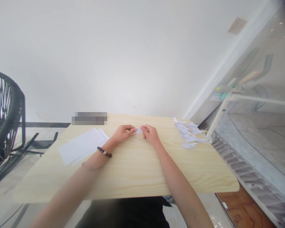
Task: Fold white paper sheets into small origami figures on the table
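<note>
Between my hands, over the middle of the table, is a small folded piece of white paper [138, 130]. My left hand [122, 133] pinches its left end between thumb and fingers; a dark beaded bracelet [104, 152] circles that wrist. At the right end, my right hand [150, 134] grips the same piece with curled fingers. The fingers cover part of the paper, so its full shape is hidden. To the left lie flat white paper sheets [82, 146], overlapping. Several folded white paper pieces [189, 138] with pointed ends sit in a group at the right.
The light wooden table [133, 177] stands close to a white wall [133, 63]. A blurred-out dark object [89, 118] rests at its back left edge. A black woven chair [14, 95] is at the left, and a white metal frame [219, 115] rises beyond the right edge.
</note>
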Demonstrator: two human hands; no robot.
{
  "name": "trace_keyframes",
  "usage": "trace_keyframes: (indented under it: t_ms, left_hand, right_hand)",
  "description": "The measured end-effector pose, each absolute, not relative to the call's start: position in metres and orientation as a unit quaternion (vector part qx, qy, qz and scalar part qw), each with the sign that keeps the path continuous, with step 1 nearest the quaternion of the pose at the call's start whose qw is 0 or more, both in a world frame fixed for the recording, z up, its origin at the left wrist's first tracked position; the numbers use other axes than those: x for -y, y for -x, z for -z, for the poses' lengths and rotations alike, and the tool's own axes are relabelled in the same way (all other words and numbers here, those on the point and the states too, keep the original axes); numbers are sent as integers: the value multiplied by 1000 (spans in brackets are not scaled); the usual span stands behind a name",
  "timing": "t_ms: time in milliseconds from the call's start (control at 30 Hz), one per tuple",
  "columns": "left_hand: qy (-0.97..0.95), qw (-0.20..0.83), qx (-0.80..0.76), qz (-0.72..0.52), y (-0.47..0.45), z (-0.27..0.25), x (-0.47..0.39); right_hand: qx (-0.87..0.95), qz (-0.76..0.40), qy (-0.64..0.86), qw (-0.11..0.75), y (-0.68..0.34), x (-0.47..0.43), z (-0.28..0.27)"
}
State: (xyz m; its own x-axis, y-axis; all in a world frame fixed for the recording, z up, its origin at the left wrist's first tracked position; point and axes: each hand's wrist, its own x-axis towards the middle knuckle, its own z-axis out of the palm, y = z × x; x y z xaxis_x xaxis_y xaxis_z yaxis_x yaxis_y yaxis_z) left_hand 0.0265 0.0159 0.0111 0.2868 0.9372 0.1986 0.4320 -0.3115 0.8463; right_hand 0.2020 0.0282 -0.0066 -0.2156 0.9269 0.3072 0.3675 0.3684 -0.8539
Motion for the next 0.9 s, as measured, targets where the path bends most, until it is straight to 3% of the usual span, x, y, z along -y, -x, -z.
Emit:
trace_keyframes:
  t_ms: [367, 900]
  left_hand:
    - [-752, 267, -477, -367, -25, -8, -19]
    - [-741, 369, -450, -336, -27, -15, -14]
  right_hand:
    - [729, -337, 441, 401, -199, -28, 10]
    - [743, -322, 443, 386, -200, -27, 9]
